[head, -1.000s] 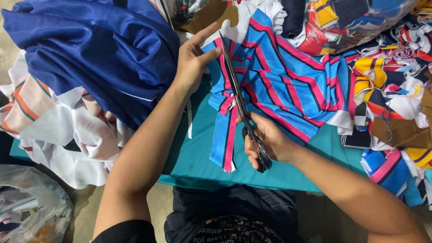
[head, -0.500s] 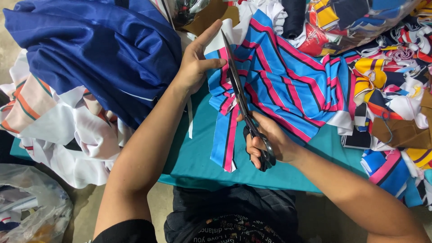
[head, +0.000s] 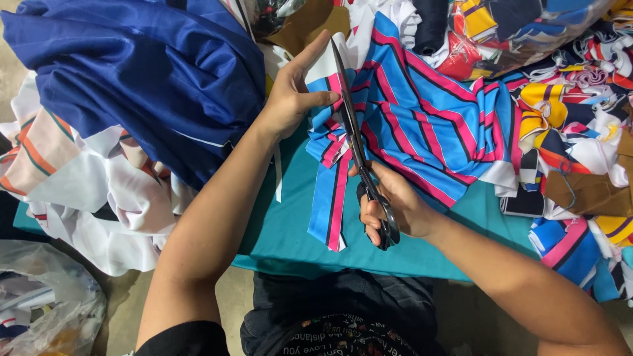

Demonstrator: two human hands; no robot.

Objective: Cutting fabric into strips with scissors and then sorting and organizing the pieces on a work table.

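Observation:
My right hand [head: 394,206] grips the black handles of long scissors [head: 357,144], whose blades lie nearly closed along a blue fabric piece with pink and black stripes [head: 422,125]. My left hand [head: 291,92] pinches and holds down the fabric's white left edge beside the blade tips. A narrow striped strip [head: 333,204] hangs down left of the blades. The fabric lies on a teal cloth-covered table [head: 290,231].
A big heap of dark blue fabric [head: 138,72] sits at the left over white and orange pieces [head: 72,178]. Colourful scraps [head: 580,118] pile at the right and back. A clear plastic bag [head: 39,310] lies on the floor at lower left.
The scissors have advanced further up the striped fabric and the blades have closed. My left hand has shifted slightly up along the fabric edge.

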